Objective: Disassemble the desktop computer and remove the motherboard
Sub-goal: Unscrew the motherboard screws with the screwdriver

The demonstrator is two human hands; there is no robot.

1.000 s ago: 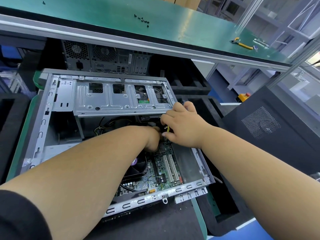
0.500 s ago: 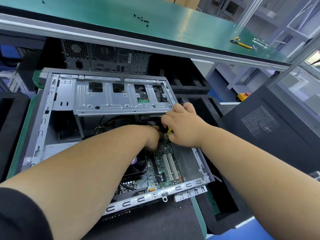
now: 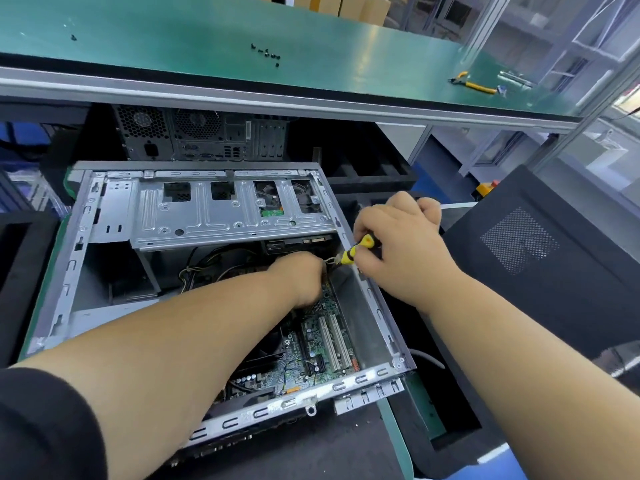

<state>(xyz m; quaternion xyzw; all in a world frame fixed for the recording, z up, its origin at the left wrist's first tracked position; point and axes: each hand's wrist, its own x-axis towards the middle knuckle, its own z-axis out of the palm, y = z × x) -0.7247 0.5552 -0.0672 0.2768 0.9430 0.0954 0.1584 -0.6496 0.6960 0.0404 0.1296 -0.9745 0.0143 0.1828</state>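
Right hand (image 3: 398, 244) grips the screwdriver (image 3: 358, 249) above the motherboard (image 3: 325, 337); left hand (image 3: 301, 275), grip hidden, nearby. A slip could gouge it.

Green tabletop (image 3: 207, 26) runs across the top. On it: a cluster of small black screws (image 3: 266, 53) near mid-span, yellow-handled pliers (image 3: 472, 84) toward its right end, cardboard boxes (image 3: 346, 5) along its far edge. Under its front edge stands a second computer tower (image 3: 204, 138), rear panel showing.

- Screwdriver handle (image 3: 360, 249): yellow with black stripes
- Bare-metal computer case (image 3: 221, 216): silver-grey
- Motherboard (image 3: 311, 344): green, with white slots
- Workbench top (image 3: 207, 32): teal-green
- Detached side panel (image 3: 540, 258): black, with a dotted vent grid
- Sleeve (image 3: 41, 427): black
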